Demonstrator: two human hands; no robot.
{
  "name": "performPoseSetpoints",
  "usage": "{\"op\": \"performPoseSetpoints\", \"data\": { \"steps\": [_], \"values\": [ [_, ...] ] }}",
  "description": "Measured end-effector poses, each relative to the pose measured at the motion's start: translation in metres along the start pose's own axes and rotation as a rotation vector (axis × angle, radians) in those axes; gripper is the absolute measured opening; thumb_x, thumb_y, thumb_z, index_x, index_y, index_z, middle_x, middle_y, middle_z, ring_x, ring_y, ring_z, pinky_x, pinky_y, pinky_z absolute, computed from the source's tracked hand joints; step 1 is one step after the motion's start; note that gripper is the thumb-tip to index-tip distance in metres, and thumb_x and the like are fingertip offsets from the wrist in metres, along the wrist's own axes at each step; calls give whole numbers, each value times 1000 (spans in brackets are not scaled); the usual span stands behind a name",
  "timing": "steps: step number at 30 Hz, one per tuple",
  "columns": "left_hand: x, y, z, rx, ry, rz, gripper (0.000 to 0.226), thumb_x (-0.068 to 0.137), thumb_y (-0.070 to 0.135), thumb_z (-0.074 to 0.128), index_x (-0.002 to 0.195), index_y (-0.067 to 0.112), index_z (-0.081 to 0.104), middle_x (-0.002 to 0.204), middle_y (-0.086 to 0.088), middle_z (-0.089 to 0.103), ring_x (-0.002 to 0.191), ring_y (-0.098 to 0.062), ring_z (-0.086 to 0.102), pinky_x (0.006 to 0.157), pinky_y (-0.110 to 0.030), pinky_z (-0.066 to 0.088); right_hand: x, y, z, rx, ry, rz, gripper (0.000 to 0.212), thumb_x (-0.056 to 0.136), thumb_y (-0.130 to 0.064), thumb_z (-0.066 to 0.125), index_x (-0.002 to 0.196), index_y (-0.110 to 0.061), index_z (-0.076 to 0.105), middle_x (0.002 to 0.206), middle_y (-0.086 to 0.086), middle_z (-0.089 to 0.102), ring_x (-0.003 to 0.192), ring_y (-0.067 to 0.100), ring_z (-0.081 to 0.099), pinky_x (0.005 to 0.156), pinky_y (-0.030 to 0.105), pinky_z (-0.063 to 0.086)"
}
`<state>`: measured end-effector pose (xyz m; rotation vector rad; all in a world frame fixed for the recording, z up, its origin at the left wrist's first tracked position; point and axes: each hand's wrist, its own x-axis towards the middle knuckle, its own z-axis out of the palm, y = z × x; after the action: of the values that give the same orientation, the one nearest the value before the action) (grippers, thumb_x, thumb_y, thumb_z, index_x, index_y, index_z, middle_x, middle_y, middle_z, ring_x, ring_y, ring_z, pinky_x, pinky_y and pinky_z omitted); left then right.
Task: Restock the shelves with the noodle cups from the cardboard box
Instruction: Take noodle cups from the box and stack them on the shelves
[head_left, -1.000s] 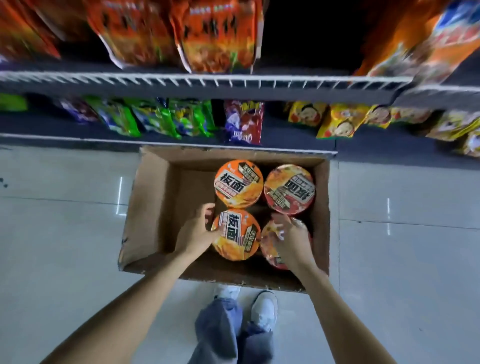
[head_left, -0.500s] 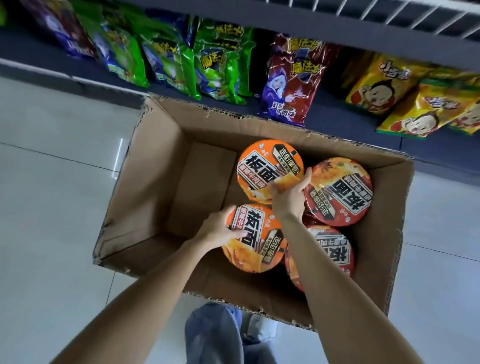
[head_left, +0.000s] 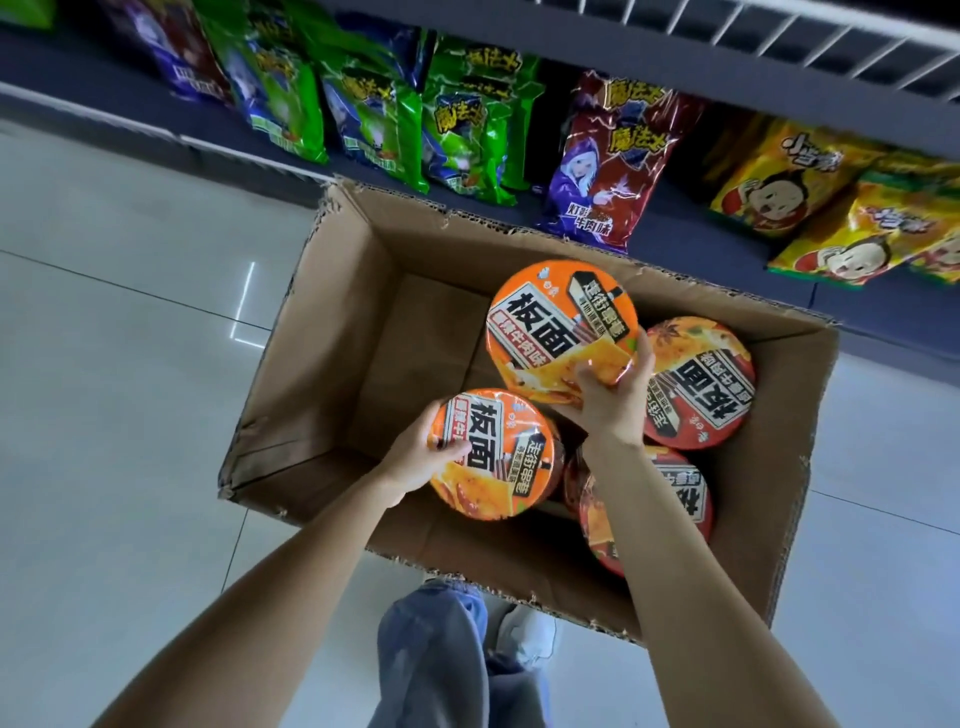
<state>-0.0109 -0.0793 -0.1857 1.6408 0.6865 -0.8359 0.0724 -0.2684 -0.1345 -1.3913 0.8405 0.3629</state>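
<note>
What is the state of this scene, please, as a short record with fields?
container: brown cardboard box on the floor, open
left hand: grips near round orange-lidded noodle cup
right hand: grips far round orange-lidded noodle cup
left in box: two round red-lidded noodle cups
shelf behind box: green snack bags, red snack bag, yellow snack bags

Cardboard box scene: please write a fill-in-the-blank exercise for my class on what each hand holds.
1. The left hand grips a noodle cup with an ___ lid.
2. The right hand grips the far orange-lidded noodle cup at its ___ rim.
3. Two ___-lidded noodle cups sit ungripped in the brown cardboard box.

Missing words: orange; near; red
</note>
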Motion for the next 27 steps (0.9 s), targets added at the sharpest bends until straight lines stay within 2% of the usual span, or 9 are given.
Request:
{"op": "performPoseSetpoints", "data": {
  "steps": [3, 7, 10, 13, 17, 20, 22, 24, 27],
  "values": [
    [-26, 12, -6, -86, 133, 45, 48, 83, 16, 71, 125, 24, 48, 117, -4, 63, 111, -20, 60, 99, -47, 46, -47, -43, -30, 73, -137, -62, 62, 93, 1, 54, 135, -39, 33, 128, 2, 53, 106, 26, 62, 62, 35, 59],
    [-85, 60, -13, -154, 207, 101, 37, 81, 24, 73, 107, 39, 52, 108, 5, 66, 103, -18, 64, 92, -49, 51, -123, -107, -70, 34, -344, -76, 69, 86, -5, 58, 140, -39, 33, 124, 1, 61, 104, 24, 66, 63, 34, 58],
    [-144, 113, -20, -106, 172, 152, 40, 71, 39, 75, 102, 42, 50, 101, 15, 64, 98, -14, 64, 83, -40, 54, -178, -150, -83, -73, -427, -58, 72, 83, -5, 60, 140, -40, 33, 121, -3, 63, 102, 21, 67, 63, 40, 59],
    [-205, 164, -27, -73, 141, 203, 37, 73, 34, 76, 100, 31, 50, 80, 22, 65, 75, 0, 64, 63, -13, 52, -228, -195, -92, -191, -437, -52, 67, 86, -5, 62, 139, -36, 34, 128, 1, 58, 107, 23, 65, 76, 56, 56],
    [-289, 223, -43, 6, 95, 270, 41, 84, 22, 69, 116, 32, 45, 92, 19, 62, 76, 1, 62, 56, -13, 52, -301, -257, -101, -331, -492, -143, 50, 85, -23, 67, 126, -38, 42, 125, 2, 60, 104, 11, 64, 79, 32, 58],
    [-351, 269, -53, 13, 43, 319, 35, 81, 25, 68, 106, 37, 47, 85, 21, 64, 70, 8, 63, 53, -8, 48, -357, -298, -115, -433, -601, -237, 85, 66, -38, 84, 132, -35, 31, 127, -9, 57, 108, -5, 58, 80, 12, 48],
    [-391, 298, -61, 23, -9, 356, 36, 78, 33, 71, 108, 36, 51, 85, 22, 65, 75, 6, 64, 52, -6, 46, -392, -313, -124, -438, -641, -203, 108, 53, -41, 89, 139, -26, 24, 125, -17, 59, 114, -5, 55, 85, 11, 46],
    [-429, 326, -70, 13, -74, 387, 61, 68, 49, 77, 122, 31, 53, 102, 14, 67, 81, -1, 66, 55, -14, 52, -424, -321, -127, -474, -614, -236, 120, 46, -49, 90, 141, -12, 27, 126, -11, 58, 115, -5, 53, 86, 10, 45],
    [-471, 366, -80, 74, -98, 432, 45, 84, 26, 69, 124, 33, 50, 104, 9, 64, 79, -1, 64, 52, -17, 52, -456, -336, -119, -435, -515, -345, 121, 40, -58, 90, 134, 0, 40, 127, 5, 58, 115, 3, 56, 90, 21, 50]
  ]
}}
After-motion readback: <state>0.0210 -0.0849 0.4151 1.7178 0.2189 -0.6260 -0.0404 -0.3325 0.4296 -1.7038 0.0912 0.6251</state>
